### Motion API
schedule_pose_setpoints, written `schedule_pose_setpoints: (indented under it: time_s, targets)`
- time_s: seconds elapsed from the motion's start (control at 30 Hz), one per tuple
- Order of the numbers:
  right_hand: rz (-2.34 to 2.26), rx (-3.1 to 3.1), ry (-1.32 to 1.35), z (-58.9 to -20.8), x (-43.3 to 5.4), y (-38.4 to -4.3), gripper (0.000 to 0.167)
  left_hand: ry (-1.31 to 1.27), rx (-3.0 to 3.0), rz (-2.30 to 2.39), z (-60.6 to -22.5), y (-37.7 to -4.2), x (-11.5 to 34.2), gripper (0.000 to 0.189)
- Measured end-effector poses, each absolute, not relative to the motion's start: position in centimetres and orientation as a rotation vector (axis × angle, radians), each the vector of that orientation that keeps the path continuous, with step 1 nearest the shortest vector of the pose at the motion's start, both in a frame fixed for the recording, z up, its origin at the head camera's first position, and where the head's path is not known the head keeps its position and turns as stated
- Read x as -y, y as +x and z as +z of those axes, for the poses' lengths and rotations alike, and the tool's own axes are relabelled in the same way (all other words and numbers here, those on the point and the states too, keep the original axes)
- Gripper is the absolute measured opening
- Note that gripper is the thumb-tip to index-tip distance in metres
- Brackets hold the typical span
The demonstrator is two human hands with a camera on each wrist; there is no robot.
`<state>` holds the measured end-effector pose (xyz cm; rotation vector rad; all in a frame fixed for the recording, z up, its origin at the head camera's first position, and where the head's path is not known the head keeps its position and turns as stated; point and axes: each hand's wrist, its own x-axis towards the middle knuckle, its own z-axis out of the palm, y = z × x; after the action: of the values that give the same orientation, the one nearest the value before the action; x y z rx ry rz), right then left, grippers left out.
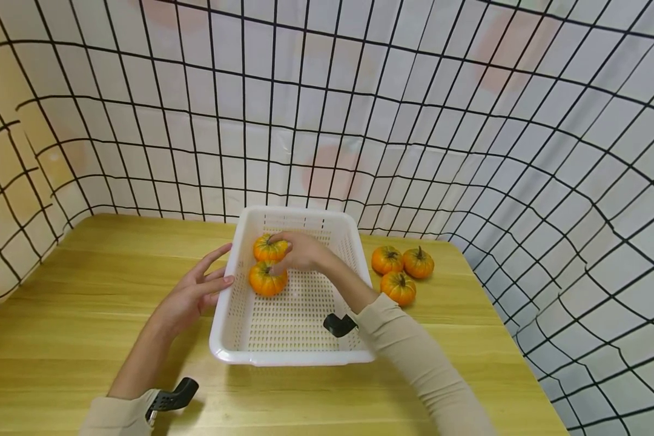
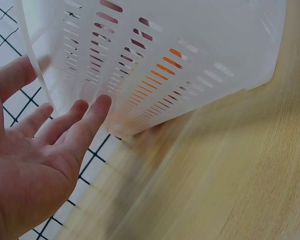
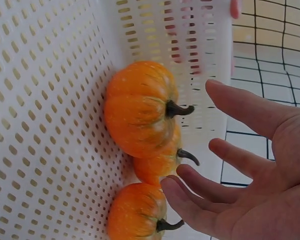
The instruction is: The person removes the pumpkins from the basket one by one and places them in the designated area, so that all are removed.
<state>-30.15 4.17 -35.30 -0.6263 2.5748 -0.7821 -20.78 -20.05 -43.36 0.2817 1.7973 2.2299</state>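
Observation:
A white perforated plastic basket [image 1: 300,357] stands on the wooden table. My left hand [image 1: 193,297] holds its left wall, the thumb at the rim [image 2: 32,70] and the other fingers against the outside. Inside, orange mini pumpkins with dark stems lie along that left wall: a far pumpkin [image 1: 266,247] and a nearer pumpkin [image 1: 267,280]. The right wrist view shows three, including a lower pumpkin [image 3: 135,212]; my right hand partly covers this area in the head view. My right hand [image 1: 300,251] hovers over them, fingers spread and holding nothing.
Three more pumpkins [image 1: 399,287] are grouped on the table [image 1: 469,339] to the basket's right, by my right forearm. A black wire grid [image 1: 272,115] encloses the back and sides. Black camera mounts [image 1: 177,395] sit on both wrists.

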Motion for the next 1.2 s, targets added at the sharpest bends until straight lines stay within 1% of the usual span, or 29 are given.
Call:
schedule_pose_setpoints:
  time_s: [0.47, 1.2]
  targets:
    - [-0.676, -2.593, -0.611, -36.1, -3.7, -30.1, 0.074, 0.28, -1.806, 2.225, -43.3, -20.7, 20.0, 0.072]
    - [-0.764, -2.503, -0.59, -37.1, -3.4, -30.0, 0.075, 0.286, -1.776, 2.248, -43.3, -20.8, 20.0, 0.072]
